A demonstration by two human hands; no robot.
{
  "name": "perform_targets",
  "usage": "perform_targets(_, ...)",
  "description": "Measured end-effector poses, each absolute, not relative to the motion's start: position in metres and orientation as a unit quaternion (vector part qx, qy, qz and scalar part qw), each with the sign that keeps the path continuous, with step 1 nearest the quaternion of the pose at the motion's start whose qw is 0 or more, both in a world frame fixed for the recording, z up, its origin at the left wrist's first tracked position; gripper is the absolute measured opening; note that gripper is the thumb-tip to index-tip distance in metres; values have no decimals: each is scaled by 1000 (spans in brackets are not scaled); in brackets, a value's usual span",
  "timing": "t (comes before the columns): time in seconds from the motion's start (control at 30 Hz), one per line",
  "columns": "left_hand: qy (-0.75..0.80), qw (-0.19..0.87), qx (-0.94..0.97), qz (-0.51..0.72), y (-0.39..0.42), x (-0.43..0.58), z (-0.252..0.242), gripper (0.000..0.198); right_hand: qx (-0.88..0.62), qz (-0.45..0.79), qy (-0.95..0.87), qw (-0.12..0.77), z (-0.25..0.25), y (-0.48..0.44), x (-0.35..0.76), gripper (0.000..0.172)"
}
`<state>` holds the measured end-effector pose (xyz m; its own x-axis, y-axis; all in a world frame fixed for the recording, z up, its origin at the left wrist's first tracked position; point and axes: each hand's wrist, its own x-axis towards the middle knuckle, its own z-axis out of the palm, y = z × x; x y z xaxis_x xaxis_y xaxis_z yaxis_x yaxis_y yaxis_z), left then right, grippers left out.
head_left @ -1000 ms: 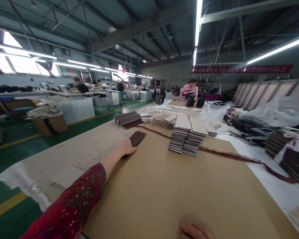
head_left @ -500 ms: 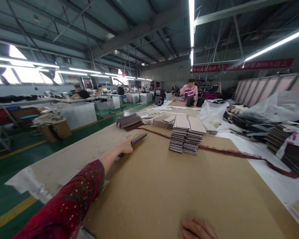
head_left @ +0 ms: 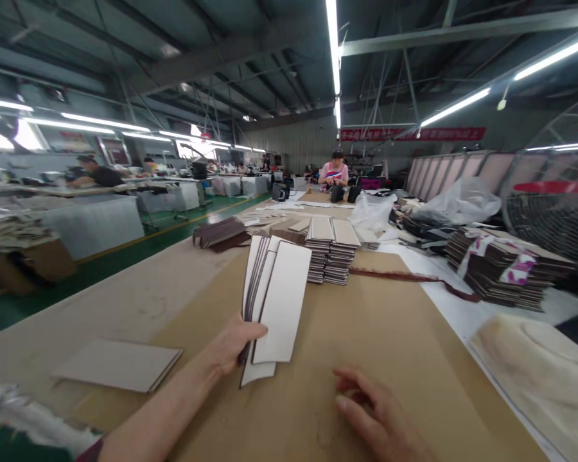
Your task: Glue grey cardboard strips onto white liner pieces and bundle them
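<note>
My left hand (head_left: 238, 340) grips a fanned bundle of pale rectangular panels (head_left: 283, 301) with dark edges, the thumb lying across their front. The bundle is tilted up above the brown board surface (head_left: 366, 333). To its right, my right hand (head_left: 370, 410) hovers low over the board, fingers partly curled but apart, with nothing in it. Beyond the bundle, two neat stacks of similar panels (head_left: 332, 250) stand side by side. A few flat panels (head_left: 120, 364) lie to the left of my left forearm.
Dark brown pieces (head_left: 221, 234) lie at the table's far left. A brown strip (head_left: 399, 276) runs across the right side. Tied panel stacks (head_left: 505, 269), a plastic bag (head_left: 462, 199), a cream padded piece (head_left: 539, 366) and a large fan (head_left: 559, 186) are at right. Another person (head_left: 334, 172) works at the far end.
My left hand has come back from the left side of the table and now holds up the fanned panels. My right hand has risen further into view. The view has turned right.
</note>
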<state>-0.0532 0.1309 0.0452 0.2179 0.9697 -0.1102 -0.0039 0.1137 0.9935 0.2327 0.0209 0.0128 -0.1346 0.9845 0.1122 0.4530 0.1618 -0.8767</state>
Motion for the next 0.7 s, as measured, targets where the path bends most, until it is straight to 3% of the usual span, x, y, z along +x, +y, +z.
perform_targets(0.07, 431, 651, 482, 397, 104, -20, 30, 31, -543, 435, -571, 436, 34, 25, 224, 44)
perform_targets(0.23, 341, 740, 470, 338, 76, 17, 16, 39, -504, 480, -451, 560, 44, 43, 222, 44)
perform_targets(0.4, 309, 800, 412, 306, 73, 12, 8, 47, -489, 541, -367, 577, 27, 44, 224, 46)
perform_targets(0.7, 273, 822, 400, 299, 67, 15, 9, 43, -452, 588, -318, 590, 23, 44, 222, 40)
